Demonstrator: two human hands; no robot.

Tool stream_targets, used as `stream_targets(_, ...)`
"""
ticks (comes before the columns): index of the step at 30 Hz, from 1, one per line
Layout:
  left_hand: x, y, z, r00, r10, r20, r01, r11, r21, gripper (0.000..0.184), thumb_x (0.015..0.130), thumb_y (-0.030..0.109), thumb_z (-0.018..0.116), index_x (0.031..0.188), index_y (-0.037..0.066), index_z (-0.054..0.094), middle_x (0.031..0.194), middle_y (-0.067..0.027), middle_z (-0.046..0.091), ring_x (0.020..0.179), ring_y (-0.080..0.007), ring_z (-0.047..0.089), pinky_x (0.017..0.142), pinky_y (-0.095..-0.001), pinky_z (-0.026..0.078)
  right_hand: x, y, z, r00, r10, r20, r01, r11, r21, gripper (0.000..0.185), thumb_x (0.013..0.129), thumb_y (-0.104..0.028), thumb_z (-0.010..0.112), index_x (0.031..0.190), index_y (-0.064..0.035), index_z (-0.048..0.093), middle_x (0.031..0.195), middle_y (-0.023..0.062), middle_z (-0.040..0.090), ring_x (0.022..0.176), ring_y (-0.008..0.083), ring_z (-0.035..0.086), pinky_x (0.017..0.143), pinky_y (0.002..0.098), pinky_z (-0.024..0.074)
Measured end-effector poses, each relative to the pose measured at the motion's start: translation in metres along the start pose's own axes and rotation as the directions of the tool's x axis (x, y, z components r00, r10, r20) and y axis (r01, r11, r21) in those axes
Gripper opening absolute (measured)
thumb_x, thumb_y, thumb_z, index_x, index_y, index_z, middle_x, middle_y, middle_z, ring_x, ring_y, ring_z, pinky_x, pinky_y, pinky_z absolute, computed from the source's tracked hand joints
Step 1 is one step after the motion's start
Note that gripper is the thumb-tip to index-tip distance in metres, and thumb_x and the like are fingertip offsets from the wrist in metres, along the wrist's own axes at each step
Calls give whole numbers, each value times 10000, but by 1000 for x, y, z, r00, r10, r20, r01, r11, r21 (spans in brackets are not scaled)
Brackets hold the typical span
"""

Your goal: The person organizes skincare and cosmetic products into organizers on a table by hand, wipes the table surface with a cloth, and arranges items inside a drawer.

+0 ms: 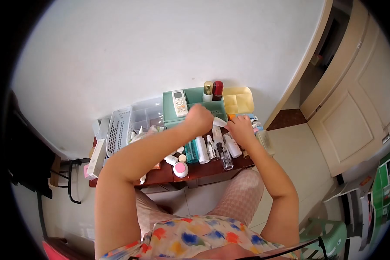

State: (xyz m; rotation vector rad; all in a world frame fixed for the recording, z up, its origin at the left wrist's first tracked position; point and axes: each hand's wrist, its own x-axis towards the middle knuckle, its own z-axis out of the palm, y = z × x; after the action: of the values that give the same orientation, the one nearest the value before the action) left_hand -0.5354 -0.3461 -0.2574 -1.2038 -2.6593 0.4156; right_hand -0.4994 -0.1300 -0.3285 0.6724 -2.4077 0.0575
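Observation:
Above the table, a small whitish, tube-like item (220, 122) spans the gap between my two hands. My left hand (199, 120) is closed at its left end, in front of the green organizer (171, 113). The fingers of my right hand (241, 130) pinch its other end. Just below my hands lie several bottles: a teal bottle (191, 151), a white bottle (202, 150), a clear bottle with a black cap (225, 157) and a pale pump bottle (232, 146). A white jar with a pink lid (180, 169) sits near the front edge.
A white remote control (179, 103), a gold-capped bottle (208, 90) and a red bottle (218, 89) stand in the green organizer. Beside it are a yellow tray (242, 99), a clear divided box (146, 115) and a white perforated basket (118, 132). A wall rises behind.

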Motion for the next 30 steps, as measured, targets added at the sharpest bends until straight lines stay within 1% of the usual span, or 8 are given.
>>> stream_targets(3,-3,-36,-28,938,-310,-152,250,913,-324,259,864,316,580,751,121,707,731,-98,685,722,-306,664,646,-417,492,23,3,-9,997,75,-15,-74,995,73,178,838,-245,684,750,-92,661,774,71,611,813,273,581,764,428,397)
stream_targets(6,-4,-76,-38,811,-536,-234,332,751,-570,324,887,355,552,757,88,683,691,-138,648,696,-347,637,639,-444,498,51,2,-21,981,189,-48,-181,974,133,205,863,-250,656,739,-87,648,725,90,616,772,299,586,729,441,393)
stream_targets(9,-6,-96,-38,737,-669,-96,443,586,-678,347,888,361,549,727,74,658,680,-145,639,688,-342,630,638,-450,493,72,-1,-22,944,302,-135,-273,941,201,233,875,-240,637,711,-77,614,699,101,608,735,319,572,715,457,389)
stream_targets(12,0,-99,-17,692,-709,-137,475,590,-653,338,880,350,549,738,76,686,723,-137,675,716,-345,653,680,-454,519,93,-6,-5,879,337,-338,-254,930,266,278,881,-213,625,661,-68,535,675,101,589,696,327,554,684,471,373)
stream_targets(17,14,-102,16,642,-737,-209,457,587,-668,335,886,356,566,727,76,660,706,-140,660,699,-345,637,651,-453,502,113,-21,27,853,315,-416,-244,946,215,267,889,-207,614,675,-78,521,689,87,563,713,315,544,677,462,361)
stream_targets(22,16,-93,26,654,-719,-233,441,613,-655,325,879,343,568,748,68,684,731,-151,674,713,-356,652,682,-450,522,120,-25,48,872,272,-407,-200,957,211,258,902,-204,598,688,-76,530,707,79,560,723,303,540,692,452,367)
stream_targets(25,18,-93,30,672,-720,-171,462,589,-663,336,878,357,565,755,71,691,744,-146,680,726,-352,656,687,-450,524,124,-22,57,870,262,-418,-188,959,211,259,903,-210,600,689,-75,545,710,78,568,731,296,545,706,449,374)
stream_targets(30,39,-110,30,705,-707,45,548,504,-667,339,894,375,551,861,88,729,894,-139,713,859,-332,681,764,-438,536,143,-11,68,879,199,-433,-152,978,141,279,889,-246,628,669,-82,577,697,70,594,716,284,567,738,431,391)
